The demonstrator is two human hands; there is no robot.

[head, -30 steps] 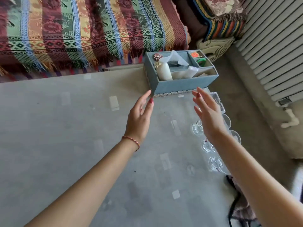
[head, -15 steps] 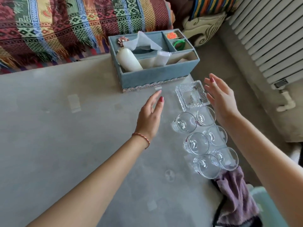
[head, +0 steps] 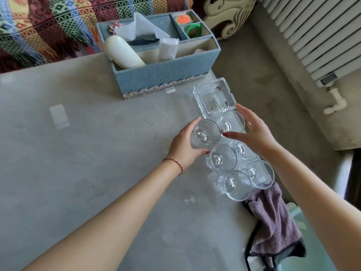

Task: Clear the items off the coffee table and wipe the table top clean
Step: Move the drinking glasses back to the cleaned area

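The blue box (head: pixel 164 71) sits at the far side of the gray coffee table (head: pixel 78 153), and everything here is told from that box. Behind it and to its left is a striped blanket (head: pixel 48 22). Inside the box lie a white bottle (head: pixel 122 51), some tissue (head: pixel 140 28), and a green ring (head: pixel 193 29) in a small corner part.

In front of the box, closer to the person, the left hand (head: pixel 183 147) has its fingers and thumb curled round the first glass (head: pixel 205 134). The wrist wears a thin red bracelet (head: pixel 173 163).

Just in front of the box's right end is a clear square dish (head: pixel 214 96). Right next to the dish is a second glass (head: pixel 232 122). The right hand (head: pixel 254 132) reaches round it with fingers spread; whether it grips the glass cannot be told. Four more glasses (head: pixel 221 158) stand in two rows, closer to the person than the hands.

Farthest from the box, a purple cloth (head: pixel 273 218) hangs over the table's right edge.
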